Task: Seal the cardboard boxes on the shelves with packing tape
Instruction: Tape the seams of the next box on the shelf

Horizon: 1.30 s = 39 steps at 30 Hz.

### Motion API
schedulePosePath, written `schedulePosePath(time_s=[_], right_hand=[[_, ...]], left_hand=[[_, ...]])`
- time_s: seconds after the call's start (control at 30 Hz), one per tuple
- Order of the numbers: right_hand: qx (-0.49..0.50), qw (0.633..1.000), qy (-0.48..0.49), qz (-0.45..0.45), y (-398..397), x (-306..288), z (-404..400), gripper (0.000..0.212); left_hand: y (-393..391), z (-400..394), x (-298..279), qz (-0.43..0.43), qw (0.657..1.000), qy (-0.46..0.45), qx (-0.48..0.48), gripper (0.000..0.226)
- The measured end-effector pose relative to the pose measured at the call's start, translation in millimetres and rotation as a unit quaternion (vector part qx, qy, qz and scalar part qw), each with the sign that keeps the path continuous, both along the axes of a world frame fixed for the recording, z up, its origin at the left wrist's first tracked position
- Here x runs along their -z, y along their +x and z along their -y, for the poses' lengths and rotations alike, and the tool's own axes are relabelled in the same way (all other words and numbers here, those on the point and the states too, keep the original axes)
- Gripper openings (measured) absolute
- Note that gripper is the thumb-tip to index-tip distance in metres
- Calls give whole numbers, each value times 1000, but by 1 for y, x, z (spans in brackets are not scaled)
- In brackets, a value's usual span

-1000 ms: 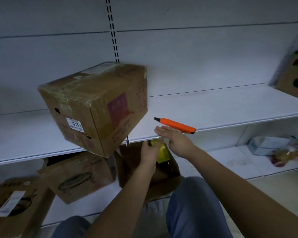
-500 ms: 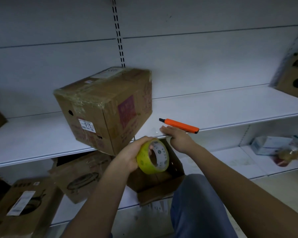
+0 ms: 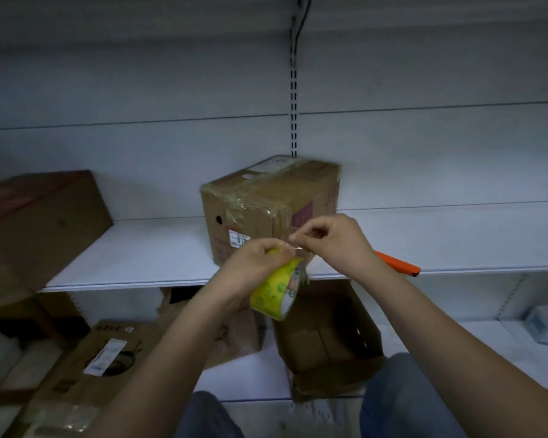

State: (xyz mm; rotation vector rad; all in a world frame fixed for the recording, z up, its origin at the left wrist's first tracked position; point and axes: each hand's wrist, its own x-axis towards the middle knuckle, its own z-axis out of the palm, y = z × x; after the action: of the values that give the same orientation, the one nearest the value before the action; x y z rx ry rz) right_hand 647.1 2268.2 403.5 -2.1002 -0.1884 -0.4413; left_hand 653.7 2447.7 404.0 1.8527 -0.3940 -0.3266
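White shelf [image 3: 146,257], one tape roll [image 3: 274,290], two hands

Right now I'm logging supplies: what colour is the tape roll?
Yellow tape roll, in the head view.

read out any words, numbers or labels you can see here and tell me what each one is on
"01", partly hidden by the left hand: white sticker on the front of the brown cardboard box on the white shelf.
White label on top of that box: too blurred to read.
Red printed patch on its side: unreadable.
White label on the lower cardboard box: too small.
Yellow tape roll: print blurred.
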Motion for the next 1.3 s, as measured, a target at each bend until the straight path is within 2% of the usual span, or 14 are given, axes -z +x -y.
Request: schedulePosePath(time_s=[0.07,0.13,0.2,0.27,0.33,0.37,0.5,0.67,0.77,0.9,0.97,1.07,1.17,1.3], right_hand=[[15,999,-32,34,1,-11,-23,11],[33,995,-45,83,5,-19,-45,11],[40,990,-16,132,14,-28,-62,10],[37,987,-2,155,27,-37,-75,10],[39,989,-41,133,39,-37,-84,13],[41,990,-66,117,42,-33,-88,15],[89,979,-133,129,38,-6,-90,18],[114,986,-95,69,30,-13,-56,13],[114,991,-57,29,30,-29,-21,12],[127,992,4,-10,27,-45,3,8],[141,989,35,23,17,-45,5,10],[153,978,115,78,0,-40,-5,10],[206,952,196,113,-6,-41,-2,8],[232,923,295,86,-6,-42,16,19]], left_hand=[[0,-25,-19,42,997,58,1,24],[6,-52,-35,118,984,134,27,55],[14,-74,-46,213,945,245,41,102],[22,-87,-50,304,885,353,0,120],[28,-93,-47,394,813,422,-76,112],[29,-94,-44,419,797,420,-117,105],[31,-98,-22,426,825,321,-190,77],[27,-69,-3,485,806,263,-213,72],[12,-33,1,433,840,189,-268,59],[5,0,11,326,899,140,-256,29],[6,-2,5,354,898,107,-239,39],[13,-17,-20,494,832,148,-204,63],[32,-55,-39,606,731,246,-191,52],[56,-133,-44,557,732,291,-265,59]])
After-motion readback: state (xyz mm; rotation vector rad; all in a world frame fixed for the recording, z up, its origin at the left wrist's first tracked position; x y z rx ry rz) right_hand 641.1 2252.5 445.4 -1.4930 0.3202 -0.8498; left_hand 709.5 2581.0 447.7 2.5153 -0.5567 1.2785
